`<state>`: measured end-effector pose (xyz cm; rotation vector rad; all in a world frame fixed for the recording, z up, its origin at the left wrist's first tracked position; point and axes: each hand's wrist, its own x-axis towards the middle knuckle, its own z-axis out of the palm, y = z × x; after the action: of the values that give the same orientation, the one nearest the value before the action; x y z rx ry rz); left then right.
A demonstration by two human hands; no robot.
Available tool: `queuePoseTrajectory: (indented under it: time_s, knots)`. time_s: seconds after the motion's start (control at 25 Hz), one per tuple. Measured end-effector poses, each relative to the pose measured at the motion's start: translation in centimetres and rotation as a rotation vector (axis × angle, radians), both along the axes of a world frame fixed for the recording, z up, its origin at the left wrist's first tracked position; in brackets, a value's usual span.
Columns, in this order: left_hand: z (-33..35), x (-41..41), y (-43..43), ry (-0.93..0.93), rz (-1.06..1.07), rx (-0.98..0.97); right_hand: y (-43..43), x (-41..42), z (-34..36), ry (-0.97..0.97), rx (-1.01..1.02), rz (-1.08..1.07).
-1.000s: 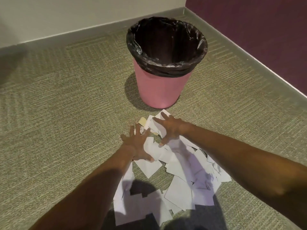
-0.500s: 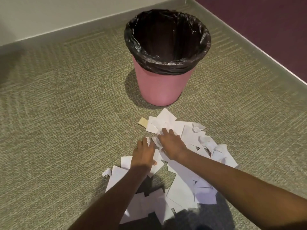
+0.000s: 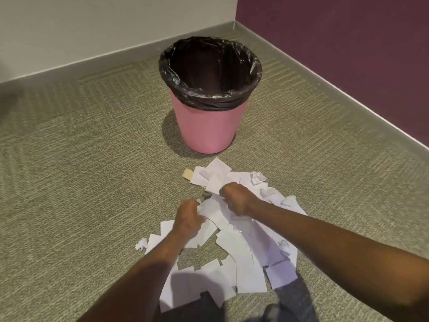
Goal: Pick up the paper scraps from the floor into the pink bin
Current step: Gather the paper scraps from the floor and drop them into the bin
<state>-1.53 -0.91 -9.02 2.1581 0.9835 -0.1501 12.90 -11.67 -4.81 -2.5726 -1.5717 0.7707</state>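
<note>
The pink bin (image 3: 207,129) at the frame's centre looks like smooth, matt plastic — its black liner (image 3: 210,98) is thin, crinkled film with a glossy sheen. The paper scraps (image 3: 243,249) below are matt white sheets, some crumpled. The carpet (image 3: 81,170) is rough, woven, dull olive.

From my feed I see two bare forearms coming in from the bottom edge, with no sleeves, cuffs or gloves on either. The left hand (image 3: 186,217) and the right hand (image 3: 236,198) wear no rings that I can make out, and neither wrist carries a watch, band or bracelet. The arms look slim and smooth, without markings I can tell at this sharpness. The upper arms run out of frame, so I cannot tell what clothing is worn above the elbows.
</note>
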Motion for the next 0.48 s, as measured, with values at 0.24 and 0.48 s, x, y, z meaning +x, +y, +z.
queuePoseTrajectory:
  time_s: [0.24,0.48]
  knots:
    - [6.2,1.1,3.4,-0.086,0.098,-0.051,0.2,1.2,5.5,0.067,0.254,-0.181]
    - [16.9,2.5,7.4,-0.244,0.157,-0.068,0.7,3.2,15.5,0.054,0.516,-0.352]
